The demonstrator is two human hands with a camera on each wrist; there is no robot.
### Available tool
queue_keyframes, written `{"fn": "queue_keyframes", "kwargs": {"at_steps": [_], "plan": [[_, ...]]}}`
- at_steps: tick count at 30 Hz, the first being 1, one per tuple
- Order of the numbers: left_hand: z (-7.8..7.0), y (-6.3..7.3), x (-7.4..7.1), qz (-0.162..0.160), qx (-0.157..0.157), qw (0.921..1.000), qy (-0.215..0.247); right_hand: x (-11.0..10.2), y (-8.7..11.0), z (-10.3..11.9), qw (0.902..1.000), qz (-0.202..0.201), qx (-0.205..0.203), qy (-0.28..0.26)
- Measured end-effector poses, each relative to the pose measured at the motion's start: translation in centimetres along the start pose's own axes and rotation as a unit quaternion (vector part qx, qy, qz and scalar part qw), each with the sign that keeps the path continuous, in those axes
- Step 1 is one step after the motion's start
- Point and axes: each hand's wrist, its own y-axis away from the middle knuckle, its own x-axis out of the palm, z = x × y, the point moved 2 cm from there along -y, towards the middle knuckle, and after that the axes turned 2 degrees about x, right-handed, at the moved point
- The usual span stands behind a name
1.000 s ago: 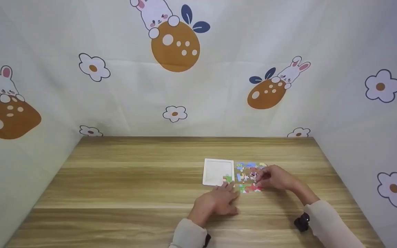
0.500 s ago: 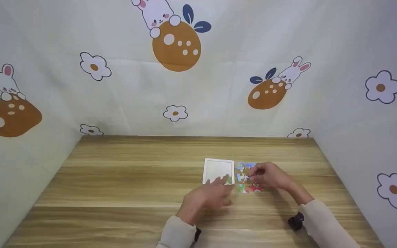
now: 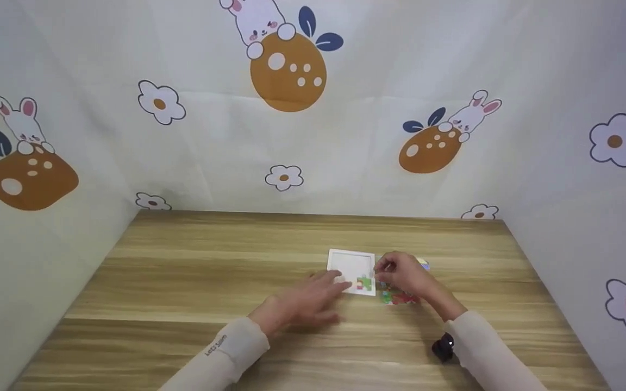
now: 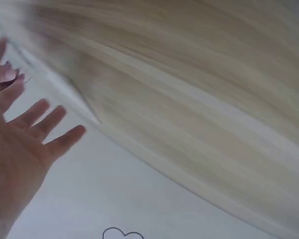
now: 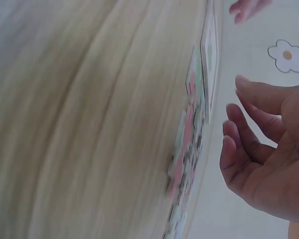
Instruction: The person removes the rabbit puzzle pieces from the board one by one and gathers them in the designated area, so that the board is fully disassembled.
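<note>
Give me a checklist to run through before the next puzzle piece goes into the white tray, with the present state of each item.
1. White square puzzle tray lies flat on the wooden table: ok.
2. Left hand steadies the tray, fingers straight at its near left edge: ok.
3. Right hand has a piece in its grip: cannot tell; in the right wrist view the fingers are loosely curled with nothing seen between them.
4. Green piece sits in the tray's near right corner: ok.
5. Loose colourful pieces lie beside the tray, within reach of the right hand: ok.
</note>
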Motion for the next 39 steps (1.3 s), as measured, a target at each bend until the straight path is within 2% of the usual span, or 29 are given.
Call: {"fn": "queue_keyframes", "kwargs": {"at_steps": [3,6,9,13,17,23,28,32,39], "plan": [[0.8,0.1,0.4,-0.015,0.041,0.9982,-0.042,0.7,-0.4,0.3,0.9999,-0.005,0.008,0.009],[1.5,0.2,0.7,-0.02,0.069,0.9949,-0.07,1.3,-0.8,0.6,0.9995,0.003,0.026,0.016],[2.2,0.4,1.2,-0.02,0.084,0.9927,-0.085,1.8,-1.1,0.8,0.9991,0.015,0.032,0.023],[2.9,0.6,1.6,-0.028,0.094,0.9899,-0.102,2.2,-1.5,1.1,0.9986,0.031,0.018,0.039],[3.1,0.8,1.9,-0.034,0.091,0.9891,-0.111,2.2,-2.0,1.3,0.9981,0.039,0.028,0.039],[2.8,0.7,2.4,-0.017,0.06,0.9931,-0.099,2.0,-2.6,1.3,0.9976,0.038,0.031,0.049],[2.8,1.0,3.0,-0.014,0.052,0.9947,-0.088,2.2,-2.9,1.3,0.9976,0.053,0.005,0.045],[2.6,1.2,3.2,-0.014,0.049,0.9952,-0.083,2.3,-2.7,1.4,0.9976,0.047,-0.018,0.047],[2.4,0.8,2.9,-0.021,0.051,0.9947,-0.087,2.3,-2.3,1.7,0.9981,0.025,0.018,0.053]]}}
